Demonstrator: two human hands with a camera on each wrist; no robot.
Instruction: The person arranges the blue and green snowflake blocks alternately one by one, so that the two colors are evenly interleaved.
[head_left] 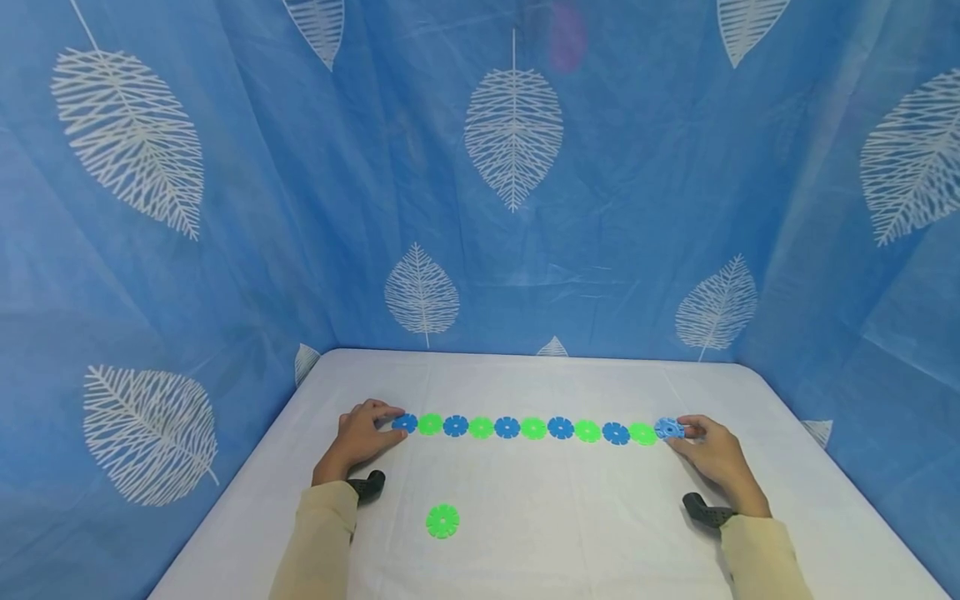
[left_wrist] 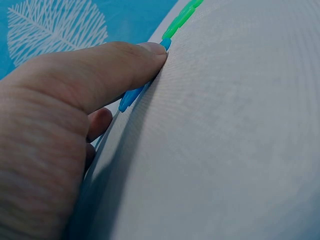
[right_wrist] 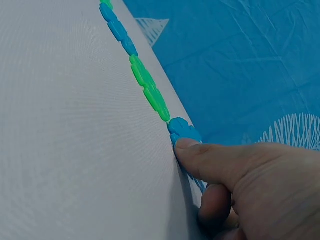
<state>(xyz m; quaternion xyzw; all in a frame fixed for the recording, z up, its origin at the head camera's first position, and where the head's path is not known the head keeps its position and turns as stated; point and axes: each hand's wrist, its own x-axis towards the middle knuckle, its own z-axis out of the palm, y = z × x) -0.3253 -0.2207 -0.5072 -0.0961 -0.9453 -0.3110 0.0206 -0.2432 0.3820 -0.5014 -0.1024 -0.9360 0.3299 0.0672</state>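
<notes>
A row of notched plastic discs, blue and green by turns, runs across the white table in the head view. At its left end my left hand (head_left: pixel 362 435) pinches a blue disc (head_left: pixel 406 422) between thumb and fingers; the thumb hides part of that disc (left_wrist: pixel 131 98) in the left wrist view. My right hand (head_left: pixel 716 454) pinches the blue disc (head_left: pixel 667 428) at the right end, which looks lighter and slightly tilted. In the right wrist view this disc (right_wrist: pixel 179 126) rises beside a green disc (right_wrist: pixel 149 87). Whether neighbouring discs interlock I cannot tell.
A single green disc (head_left: pixel 442 521) lies on the white table (head_left: pixel 555 533), nearer the front and left of centre. Blue cloth (head_left: pixel 600 275) with white leaf prints hangs behind the table and on both sides. Each wrist wears a black camera mount (head_left: pixel 705 510).
</notes>
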